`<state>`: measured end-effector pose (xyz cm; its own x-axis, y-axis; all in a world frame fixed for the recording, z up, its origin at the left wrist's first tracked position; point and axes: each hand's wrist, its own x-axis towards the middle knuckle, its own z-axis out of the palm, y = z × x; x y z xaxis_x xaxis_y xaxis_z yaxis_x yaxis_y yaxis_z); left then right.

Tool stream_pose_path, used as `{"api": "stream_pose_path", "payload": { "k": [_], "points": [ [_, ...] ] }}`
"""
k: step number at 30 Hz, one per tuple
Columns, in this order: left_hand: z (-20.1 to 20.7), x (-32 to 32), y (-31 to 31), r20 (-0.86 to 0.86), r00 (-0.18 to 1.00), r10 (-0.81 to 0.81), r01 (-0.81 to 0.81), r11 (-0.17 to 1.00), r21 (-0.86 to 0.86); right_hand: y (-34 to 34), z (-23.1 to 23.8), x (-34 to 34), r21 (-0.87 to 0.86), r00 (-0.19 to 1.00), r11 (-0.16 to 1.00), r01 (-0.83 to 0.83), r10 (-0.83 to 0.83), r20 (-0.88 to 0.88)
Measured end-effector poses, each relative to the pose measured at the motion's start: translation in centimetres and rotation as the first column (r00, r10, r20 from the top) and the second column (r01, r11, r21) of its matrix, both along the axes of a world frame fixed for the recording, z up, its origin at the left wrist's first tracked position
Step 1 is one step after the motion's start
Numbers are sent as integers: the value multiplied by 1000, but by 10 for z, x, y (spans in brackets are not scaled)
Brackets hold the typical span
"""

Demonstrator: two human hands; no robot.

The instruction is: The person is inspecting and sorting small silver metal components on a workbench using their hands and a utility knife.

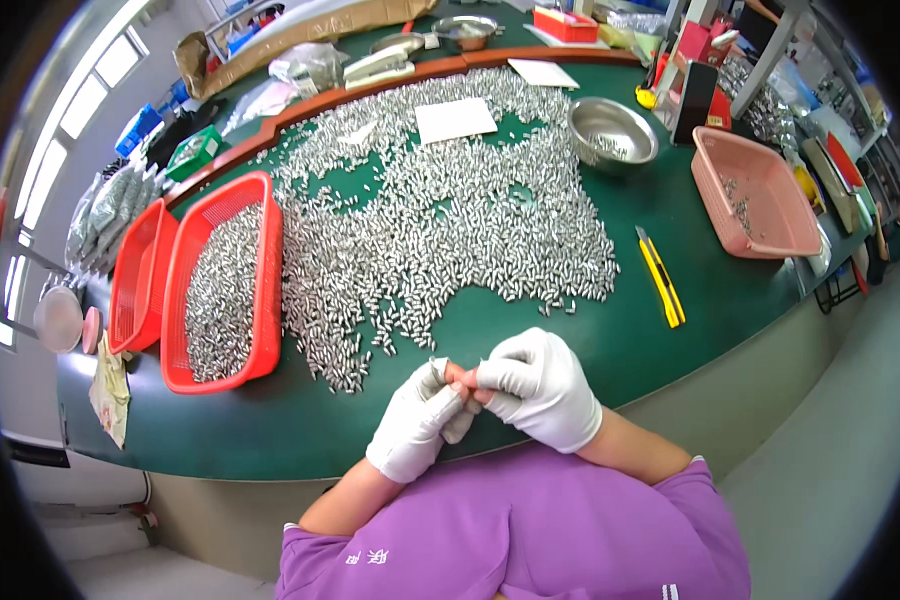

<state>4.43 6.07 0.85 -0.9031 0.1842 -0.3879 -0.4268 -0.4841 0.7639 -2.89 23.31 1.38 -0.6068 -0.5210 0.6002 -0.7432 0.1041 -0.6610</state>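
Around and under the grip we have a broad, dark green table (250, 440), and ahead of the grip, a little to its left, lies a wide spread of small silvery, capsule-shaped metal pieces (450, 230), with more of them heaped inside the bright red, oblong plastic basket (272, 270) further left. Well to the right of the grip we see a pale pink plastic basket (775, 215) with a few small bits in its bottom; farther ahead and right stands a round, shiny steel bowl (610, 118). Nearest us, the left hand (410, 425) and the right hand (545, 390), both in white fabric gloves that leave some fingertips bare, meet at the table's near edge, thumbs and forefingers pressed tip to tip; we cannot tell whether a piece is pinched between them. A slim yellow cutter (662, 280) lies ahead and right of them. As for the single piece, we judge it light, hard and stiff, hardly fragile, but smooth and round enough to roll or slip, while a full basket of them is probably heavy. We would take each piece across its middle, between bare thumb and forefinger, since glove fabric likely dulls the feel.
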Motion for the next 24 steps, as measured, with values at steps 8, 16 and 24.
{"api": "stream_pose_path", "payload": {
  "k": [8,16,24],
  "points": [
    [-4,-5,-2,-52,998,-20,25,995,101,7,-9,3,8,999,999,39,-39,-22],
    [6,-4,-20,-74,991,112,-95,974,208,59,6,-19,25,828,852,523,-501,-254],
    [26,-31,-144,-743,584,326,-806,132,-576,138,11,-51,286,454,378,880,-846,-280]
  ]
}}
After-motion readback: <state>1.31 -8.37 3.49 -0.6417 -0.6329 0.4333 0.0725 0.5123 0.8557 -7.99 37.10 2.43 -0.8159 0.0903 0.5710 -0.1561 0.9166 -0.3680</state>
